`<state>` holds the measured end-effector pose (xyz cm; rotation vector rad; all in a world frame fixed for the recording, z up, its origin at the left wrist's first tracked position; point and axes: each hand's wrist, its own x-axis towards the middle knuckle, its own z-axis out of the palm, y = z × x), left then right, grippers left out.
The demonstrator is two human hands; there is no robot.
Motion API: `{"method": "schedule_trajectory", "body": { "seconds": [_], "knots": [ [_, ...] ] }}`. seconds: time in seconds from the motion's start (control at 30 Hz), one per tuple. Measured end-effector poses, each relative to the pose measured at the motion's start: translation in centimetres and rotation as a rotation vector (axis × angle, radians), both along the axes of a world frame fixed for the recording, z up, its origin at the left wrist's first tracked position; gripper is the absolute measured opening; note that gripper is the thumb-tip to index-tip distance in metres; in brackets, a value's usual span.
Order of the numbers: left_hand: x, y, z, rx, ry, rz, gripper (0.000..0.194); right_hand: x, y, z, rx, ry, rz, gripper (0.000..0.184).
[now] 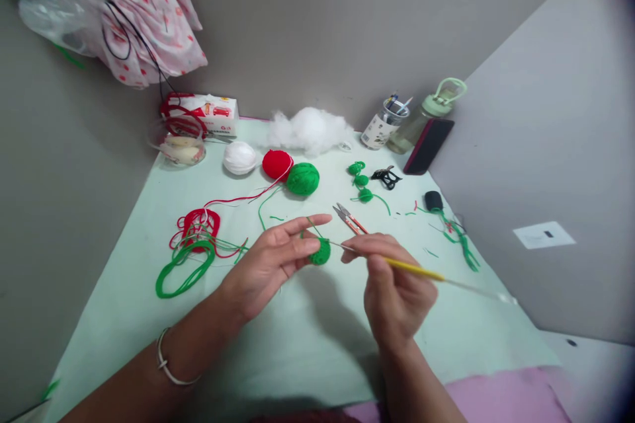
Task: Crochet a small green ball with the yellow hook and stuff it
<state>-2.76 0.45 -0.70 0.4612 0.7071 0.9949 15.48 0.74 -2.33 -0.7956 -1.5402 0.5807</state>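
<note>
Between thumb and fingers, my left hand (270,261) pinches a small round green crochet piece (321,252). Green yarn runs from it up over the raised index finger. My right hand (397,287) is closed round the yellow handle of a crochet hook (417,269), whose thin metal tip points left and meets the piece's upper edge. A green yarn ball (303,179) lies beyond my hands, beside a red yarn ball (276,165) and a white yarn ball (240,158). Thread snips (350,219) with orange handles lie just behind the piece.
Looped red yarn (201,230) and green yarn (181,277) lie left. White stuffing (311,131), a tissue box (215,114) and a pen cup (381,125) line the back. Small green crocheted pieces (362,180), a bottle (421,115) and a dark phone (429,147) stand or lie right.
</note>
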Motion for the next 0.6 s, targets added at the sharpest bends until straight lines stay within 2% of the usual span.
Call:
{"method": "schedule_trajectory", "body": {
  "seconds": [0.1,0.2,0.3,0.4,0.47,0.53,0.6],
  "knots": [
    [-0.2,-0.1,0.0,0.113,0.092,0.06,0.041,-0.3,0.6,0.4,-0.216,0.238,0.148,0.02],
    [0.2,-0.4,-0.1,0.199,0.173,0.07,0.042,-0.7,0.8,0.3,-0.247,0.185,0.189,0.017],
    [0.8,-0.7,-0.2,0.187,0.2,0.088,0.042,-1.0,0.3,-0.2,-0.125,-0.001,0.067,0.023],
    [1.3,-0.8,-0.3,0.143,0.165,0.132,0.048,-0.9,-0.4,-0.8,0.123,-0.255,-0.07,0.041],
    [1.4,-0.6,-0.3,0.075,0.092,0.113,0.048,-0.6,-0.7,-1.0,0.252,-0.394,-0.084,0.049],
    [1.2,-0.3,-0.4,0.002,-0.015,0.051,0.044,-0.3,-0.6,-0.7,0.188,-0.347,-0.041,0.043],
    [0.8,0.0,-0.6,-0.021,-0.097,0.001,0.038,0.1,-0.1,-0.1,-0.018,-0.129,-0.002,0.029]
  ]
}}
